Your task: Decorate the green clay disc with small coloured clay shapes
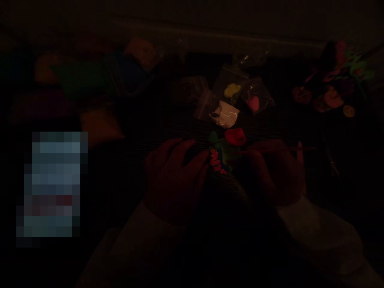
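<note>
The picture is very dark. A modelled clay piece (228,154), green and blue, lies in front of me with a row of small pink-red clay bits (215,160) along its left side. A red clay lump (235,137) sits at its top edge, beside a darker green lump (213,137). My left hand (177,176) lies with its fingers apart, the nearest fingertip at the pink-red bits. My right hand (273,172) is closed around a thin stick-like tool (306,149), whose left end points at the green clay. The tool's exact kind is hard to make out.
Small clear bags of white clay (226,115), yellow clay (232,90) and pink clay (253,104) lie beyond. Larger coloured packs (102,126) are at left, near a blurred bright rectangle (52,184). Coloured clay shapes (333,98) stand at right; a pale stick (300,154) is by my right hand.
</note>
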Demonstrator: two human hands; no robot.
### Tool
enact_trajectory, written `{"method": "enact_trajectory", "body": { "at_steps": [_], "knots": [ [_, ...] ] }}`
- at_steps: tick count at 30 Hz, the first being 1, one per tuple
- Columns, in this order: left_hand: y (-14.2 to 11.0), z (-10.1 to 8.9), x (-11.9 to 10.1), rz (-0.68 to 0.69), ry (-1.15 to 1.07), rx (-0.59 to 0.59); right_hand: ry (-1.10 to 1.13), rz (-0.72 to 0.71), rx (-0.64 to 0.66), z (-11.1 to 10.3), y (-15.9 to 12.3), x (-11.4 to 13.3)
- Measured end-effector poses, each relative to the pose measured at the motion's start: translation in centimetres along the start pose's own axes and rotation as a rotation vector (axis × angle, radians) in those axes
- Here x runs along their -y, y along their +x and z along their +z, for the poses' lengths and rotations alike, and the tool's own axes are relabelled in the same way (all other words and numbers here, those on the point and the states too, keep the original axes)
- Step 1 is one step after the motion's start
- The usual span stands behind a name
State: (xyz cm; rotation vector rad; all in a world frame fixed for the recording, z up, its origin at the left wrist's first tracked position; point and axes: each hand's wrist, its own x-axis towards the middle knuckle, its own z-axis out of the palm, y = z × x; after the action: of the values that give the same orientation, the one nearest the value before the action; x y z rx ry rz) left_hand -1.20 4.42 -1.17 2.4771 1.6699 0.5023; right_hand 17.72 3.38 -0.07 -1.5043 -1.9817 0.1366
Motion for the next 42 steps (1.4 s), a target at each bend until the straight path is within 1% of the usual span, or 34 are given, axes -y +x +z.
{"method": "enact_trajectory", "body": {
  "at_steps": [4, 7, 13, 15, 20, 25, 28, 30, 32, 37, 42],
  "knots": [
    [-0.06, 0.02, 0.02, 0.008, -0.006, -0.014, 0.064, -0.030, 0.012, -0.03, 0.03, -0.11],
    [-0.05, 0.04, 0.01, 0.004, -0.003, -0.030, 0.031, 0.000, -0.015, -0.01, -0.12, -0.18],
    [0.00, -0.01, -0.02, -0.002, 0.005, 0.009, -0.009, 0.012, 0.017, 0.03, -0.09, -0.11],
    [-0.04, 0.02, -0.01, -0.007, 0.004, -0.002, -0.010, 0.018, 0.021, 0.03, -0.10, -0.13],
    [-0.11, 0.02, 0.02, -0.002, -0.001, -0.009, -0.038, 0.053, -0.013, 0.08, -0.28, -0.12],
    [-0.05, -0.09, -0.01, -0.002, -0.003, 0.009, -0.075, 0.049, -0.003, 0.13, -0.22, -0.02],
    [-0.01, -0.06, 0.03, 0.002, 0.001, 0.005, -0.087, 0.029, -0.056, 0.16, -0.18, -0.06],
    [0.00, -0.02, 0.08, 0.006, 0.004, -0.009, -0.082, 0.035, -0.061, 0.18, -0.20, -0.06],
    [-0.02, 0.01, 0.12, 0.012, 0.002, -0.019, -0.082, 0.052, -0.037, 0.19, -0.24, -0.04],
    [-0.09, -0.02, 0.10, -0.005, -0.011, -0.001, -0.059, 0.072, -0.047, 0.18, -0.34, -0.06],
    [-0.03, -0.10, 0.01, -0.002, -0.008, 0.003, -0.020, 0.081, -0.030, 0.08, -0.36, -0.06]
  ]
}}
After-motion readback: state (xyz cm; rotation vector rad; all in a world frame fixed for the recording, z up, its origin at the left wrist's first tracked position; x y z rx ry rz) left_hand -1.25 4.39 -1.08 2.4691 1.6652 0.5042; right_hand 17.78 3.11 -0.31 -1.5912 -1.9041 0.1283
